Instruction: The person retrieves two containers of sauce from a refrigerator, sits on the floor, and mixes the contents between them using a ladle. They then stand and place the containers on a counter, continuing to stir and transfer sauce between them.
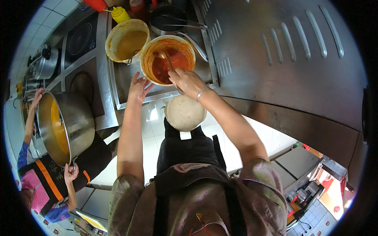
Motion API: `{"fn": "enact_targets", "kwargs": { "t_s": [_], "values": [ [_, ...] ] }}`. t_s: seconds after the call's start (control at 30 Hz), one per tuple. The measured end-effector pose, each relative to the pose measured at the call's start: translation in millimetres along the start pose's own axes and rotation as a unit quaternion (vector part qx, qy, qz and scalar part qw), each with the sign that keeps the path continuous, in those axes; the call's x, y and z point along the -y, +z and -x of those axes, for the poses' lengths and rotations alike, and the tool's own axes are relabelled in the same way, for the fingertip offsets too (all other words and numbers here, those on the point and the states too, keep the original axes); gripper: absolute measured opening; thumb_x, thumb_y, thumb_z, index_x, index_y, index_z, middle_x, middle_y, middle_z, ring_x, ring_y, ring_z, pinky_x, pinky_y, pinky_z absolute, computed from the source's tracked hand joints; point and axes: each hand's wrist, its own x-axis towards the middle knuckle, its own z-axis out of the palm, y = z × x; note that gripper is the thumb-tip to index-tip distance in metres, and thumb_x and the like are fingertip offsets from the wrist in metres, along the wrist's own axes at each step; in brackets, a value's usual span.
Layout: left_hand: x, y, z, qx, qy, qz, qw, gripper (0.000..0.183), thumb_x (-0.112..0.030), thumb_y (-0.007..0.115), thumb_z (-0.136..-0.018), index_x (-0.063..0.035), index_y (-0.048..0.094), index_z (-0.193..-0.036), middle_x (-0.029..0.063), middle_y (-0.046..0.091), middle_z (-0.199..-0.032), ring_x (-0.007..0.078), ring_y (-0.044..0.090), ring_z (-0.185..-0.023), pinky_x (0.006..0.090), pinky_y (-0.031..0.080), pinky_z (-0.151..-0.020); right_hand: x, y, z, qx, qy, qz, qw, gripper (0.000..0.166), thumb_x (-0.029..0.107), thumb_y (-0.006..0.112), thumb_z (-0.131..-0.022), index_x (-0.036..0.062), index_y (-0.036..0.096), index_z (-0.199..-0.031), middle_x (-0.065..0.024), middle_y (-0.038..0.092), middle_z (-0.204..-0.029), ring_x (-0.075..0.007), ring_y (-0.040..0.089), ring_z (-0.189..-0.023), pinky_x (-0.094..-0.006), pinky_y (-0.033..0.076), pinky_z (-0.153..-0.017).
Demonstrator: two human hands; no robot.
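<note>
My right hand [186,82] grips the handle of a metal ladle [169,61], whose bowl end rests inside a white plastic bucket [143,67] of red sauce [177,61]. The bucket's inner wall is smeared with orange-red residue. Beside its near left side is my left hand [140,87], fingers spread; whether the fingertips touch the wall cannot be made out. Touching or nearly touching it at the back left stands a second bucket [110,44] of yellow-brown liquid [130,42], with a metal handle [130,60] at its rim. Below my right hand is a round off-white object [186,113].
A black pan [168,16], tongs [189,26] and a yellow squeeze bottle [119,14] stand behind the buckets. At left, another person's hands [71,173] hold a large tilted steel pot [79,118] of orange liquid beside the cooktop [81,37]. A steel cabinet panel [283,73] borders the right.
</note>
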Motion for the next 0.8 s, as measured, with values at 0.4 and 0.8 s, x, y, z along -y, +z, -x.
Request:
{"fn": "enact_targets", "kwargs": {
  "t_s": [0.4,0.8],
  "values": [
    [13,2,28,-0.086,0.077,0.036,0.993,0.049,-0.007,0.051,-0.089,-0.0037,0.028,-0.132,0.0083,0.050,-0.099,0.0195,0.054,-0.093,0.0354,0.049,-0.087,9,3,0,-0.009,-0.027,-0.009,1.000,0.014,0.014,0.053,-0.083,0.0022,0.051,-0.089,-0.0174,0.053,-0.078,-0.0337,0.057,-0.072,-0.0414,0.048,-0.062],
    [-4,-23,58,-0.194,0.112,0.140,0.964,0.034,-0.008,0.056,-0.086,-0.0085,0.042,-0.116,0.0034,0.052,-0.092,0.0143,0.054,-0.079,0.0297,0.050,-0.076,19,-24,23,0.086,0.005,0.013,0.996,0.015,0.014,0.060,-0.080,0.0029,0.057,-0.089,-0.0153,0.054,-0.088,-0.0309,0.057,-0.081,-0.0384,0.047,-0.067]
  ]
}}
